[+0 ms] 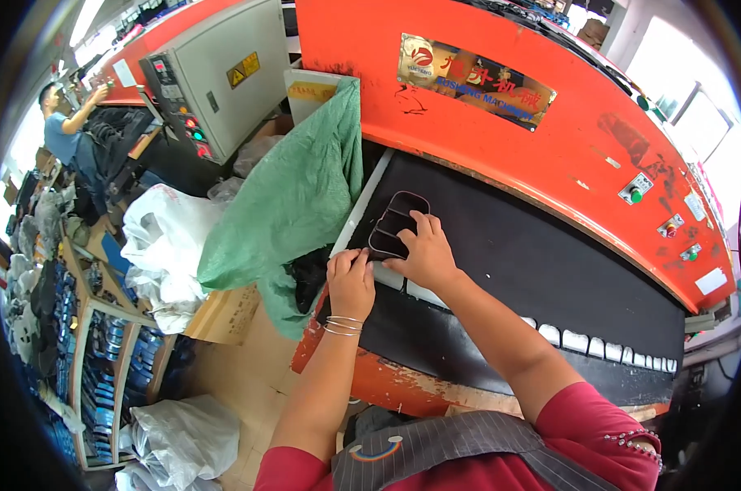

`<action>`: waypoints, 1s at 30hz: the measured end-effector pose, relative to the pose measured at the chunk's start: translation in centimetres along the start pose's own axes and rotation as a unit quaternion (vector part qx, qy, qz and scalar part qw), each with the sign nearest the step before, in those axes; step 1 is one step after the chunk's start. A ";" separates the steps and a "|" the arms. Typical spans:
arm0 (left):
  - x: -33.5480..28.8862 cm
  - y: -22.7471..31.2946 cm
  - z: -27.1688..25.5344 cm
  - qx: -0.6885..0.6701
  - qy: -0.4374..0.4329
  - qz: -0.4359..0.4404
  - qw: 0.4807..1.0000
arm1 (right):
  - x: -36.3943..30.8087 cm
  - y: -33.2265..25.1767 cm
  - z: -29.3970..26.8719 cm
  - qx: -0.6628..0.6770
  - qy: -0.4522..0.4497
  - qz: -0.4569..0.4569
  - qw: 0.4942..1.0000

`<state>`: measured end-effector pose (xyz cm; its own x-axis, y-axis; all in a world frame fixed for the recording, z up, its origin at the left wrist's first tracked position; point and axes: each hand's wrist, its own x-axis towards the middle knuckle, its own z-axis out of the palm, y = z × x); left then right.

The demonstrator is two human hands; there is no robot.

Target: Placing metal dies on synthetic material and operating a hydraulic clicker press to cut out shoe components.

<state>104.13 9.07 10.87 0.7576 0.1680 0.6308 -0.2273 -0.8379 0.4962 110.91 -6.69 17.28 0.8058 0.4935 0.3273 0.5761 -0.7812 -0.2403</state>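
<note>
A cutting die [409, 194], a dark metal frame with rounded corners and crossbars inside, lies at the left end of a black sheet [534, 237]. My right hand [428, 258] holds the die by its right side and near end, fingers bent over the rim. By the die's near left corner is my left hand [350, 277], its fingers drawn together at the sheet's edge; what they pinch is hidden. White gaps [575, 340] with rounded outlines run in a row along the sheet's near side.
Behind the sheet rises an orange machine [477, 45] with round buttons at its right. A green sack [293, 188] hangs close on the left, beside white bags [170, 241]. Farther left are a grey control cabinet [240, 65], a rack of blue items [101, 385] and another person [72, 135].
</note>
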 end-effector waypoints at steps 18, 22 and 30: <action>1.9 0.4 -0.1 0.004 -0.009 0.033 0.999 | -2.4 2.8 0.6 0.059 0.052 0.060 0.995; 2.2 1.8 0.8 0.013 -0.017 0.066 0.998 | -2.7 4.1 -0.8 0.065 0.079 0.040 0.994; 1.1 7.6 5.0 0.134 -0.003 -0.042 0.990 | -6.2 14.1 -6.9 0.205 0.025 0.018 0.978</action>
<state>106.32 0.24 12.37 0.7707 0.2405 0.5901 0.0061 -0.9288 0.3706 113.07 -23.36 18.14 0.8252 0.4406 0.3533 0.5616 -0.5739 -0.5961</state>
